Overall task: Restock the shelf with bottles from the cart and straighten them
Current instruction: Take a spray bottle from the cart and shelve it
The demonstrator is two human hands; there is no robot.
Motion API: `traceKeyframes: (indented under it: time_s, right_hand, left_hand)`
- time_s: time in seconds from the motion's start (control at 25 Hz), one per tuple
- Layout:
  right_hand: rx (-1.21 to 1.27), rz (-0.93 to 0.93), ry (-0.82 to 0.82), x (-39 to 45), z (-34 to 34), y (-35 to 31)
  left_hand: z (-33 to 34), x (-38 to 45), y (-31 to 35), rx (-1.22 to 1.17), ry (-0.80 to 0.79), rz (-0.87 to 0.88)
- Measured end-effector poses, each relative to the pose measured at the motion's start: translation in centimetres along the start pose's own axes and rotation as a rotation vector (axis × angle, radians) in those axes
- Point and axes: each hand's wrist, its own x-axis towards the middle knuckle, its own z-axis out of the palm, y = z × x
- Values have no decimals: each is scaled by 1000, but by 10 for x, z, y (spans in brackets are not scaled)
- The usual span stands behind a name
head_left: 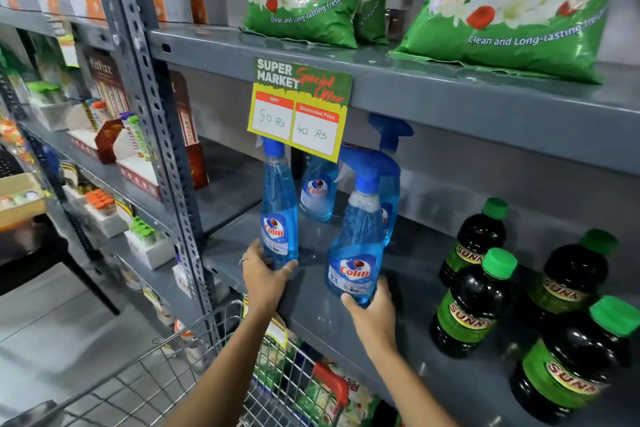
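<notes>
left hand [265, 276] wrapped round base of upright left spray bottle [279, 208] on shelf [391, 291] | right hand [374, 314] gripped base of tilted right spray bottle [360, 236] | two more spray bottles [318, 192] seen behind hands | green-capped bottles [474, 302] right of right hand | cart [194, 357] below hands

Four blue spray bottles [356, 246] upright on grey shelf [398, 308]; front two gripped.
</notes>
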Motion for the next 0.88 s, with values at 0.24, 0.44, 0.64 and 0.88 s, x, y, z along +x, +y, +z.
traceKeyframes:
  time_s: [0.24, 0.44, 0.64, 0.88]
  right_hand:
    - [-131, -75, 79, 5, 10, 16]
    - [-172, -116, 52, 6, 13, 17]
    - [-202, -127, 56, 5, 15, 15]
    - [-260, -96, -2, 5, 16, 12]
  left_hand:
    - [3, 22, -10, 111, -75, 102]
    - [6, 23, -13, 145, -42, 119]
    - [7, 22, -13, 179, -35, 92]
    - [7, 21, -11, 229, -51, 82]
